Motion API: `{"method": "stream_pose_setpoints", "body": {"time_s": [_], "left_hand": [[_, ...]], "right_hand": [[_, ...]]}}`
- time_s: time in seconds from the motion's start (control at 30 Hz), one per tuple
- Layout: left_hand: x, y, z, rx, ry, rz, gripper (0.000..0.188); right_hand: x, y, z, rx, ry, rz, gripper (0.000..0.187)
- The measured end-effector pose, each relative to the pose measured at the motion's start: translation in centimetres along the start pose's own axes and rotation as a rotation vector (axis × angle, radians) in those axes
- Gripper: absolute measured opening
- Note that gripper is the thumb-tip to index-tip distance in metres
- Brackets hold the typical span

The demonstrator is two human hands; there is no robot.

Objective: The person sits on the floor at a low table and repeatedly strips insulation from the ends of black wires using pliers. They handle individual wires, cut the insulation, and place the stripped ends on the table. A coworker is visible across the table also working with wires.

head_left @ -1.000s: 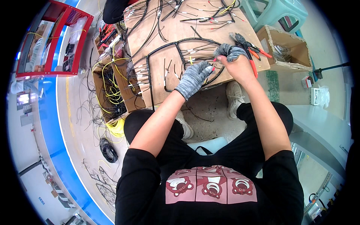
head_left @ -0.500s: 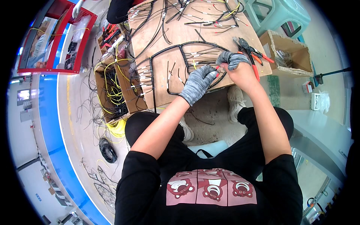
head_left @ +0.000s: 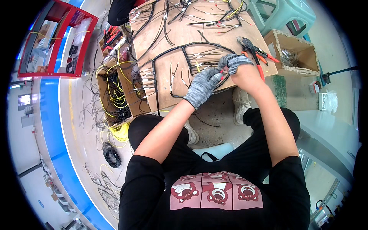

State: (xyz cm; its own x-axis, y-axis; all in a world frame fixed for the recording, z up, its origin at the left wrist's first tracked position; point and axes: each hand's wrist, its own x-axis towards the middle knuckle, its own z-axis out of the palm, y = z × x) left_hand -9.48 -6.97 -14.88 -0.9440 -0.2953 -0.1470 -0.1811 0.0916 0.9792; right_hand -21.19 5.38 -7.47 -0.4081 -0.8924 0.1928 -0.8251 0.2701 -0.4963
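Over the near right part of a wooden board (head_left: 147, 34), my two hands meet fingertip to fingertip. My left hand (head_left: 202, 86), in a grey knit glove, is closed in a pinch on a thin wire with a small red end piece (head_left: 222, 71). The gloved fingers of my right hand (head_left: 237, 66) are curled at that same red piece; exactly what they pinch is hidden. A black-taped wire harness (head_left: 155, 74) lies on the board, its branches carrying several thin black wires with white tags. Crimping pliers (head_left: 250, 46) with red-and-black handles rest just beyond my right hand.
More wire bundles (head_left: 188, 13) cover the board's far side. On the left stand a cardboard box of yellow and black wires (head_left: 115, 90) and a red rack (head_left: 53, 73). An open carton (head_left: 306, 63) and a green plastic stool (head_left: 291, 13) are at right. A black wire coil (head_left: 111, 155) lies on the floor.
My right hand has turned slightly, its fingers moving a little left and closer to the left fingertips. My left hand stays nearly in place.
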Motion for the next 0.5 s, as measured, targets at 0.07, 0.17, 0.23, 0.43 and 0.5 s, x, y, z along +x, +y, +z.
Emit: {"method": "stream_pose_setpoints", "body": {"time_s": [0.07,0.17,0.23,0.43,0.5], "left_hand": [[-0.1,-0.2,0.0,-0.035,0.000,-0.013,0.026],[-0.1,0.0,0.1,-0.076,-0.005,-0.018,0.027],[-0.2,0.1,0.1,-0.043,0.008,-0.011,0.029],[-0.1,0.7,0.0,-0.131,0.067,-0.092,0.026],[-0.2,0.1,0.1,-0.104,0.058,-0.059,0.023]], "right_hand": [[-0.2,0.3,0.4,-0.007,0.016,-0.002,0.012],[-0.4,0.6,0.7,-0.002,0.026,0.011,0.011],[-0.2,-0.1,0.5,0.024,0.041,0.013,0.011],[-0.1,0.2,1.2,-0.030,0.089,0.024,0.010],[-0.6,0.9,1.1,0.060,0.128,0.053,0.014]]}}
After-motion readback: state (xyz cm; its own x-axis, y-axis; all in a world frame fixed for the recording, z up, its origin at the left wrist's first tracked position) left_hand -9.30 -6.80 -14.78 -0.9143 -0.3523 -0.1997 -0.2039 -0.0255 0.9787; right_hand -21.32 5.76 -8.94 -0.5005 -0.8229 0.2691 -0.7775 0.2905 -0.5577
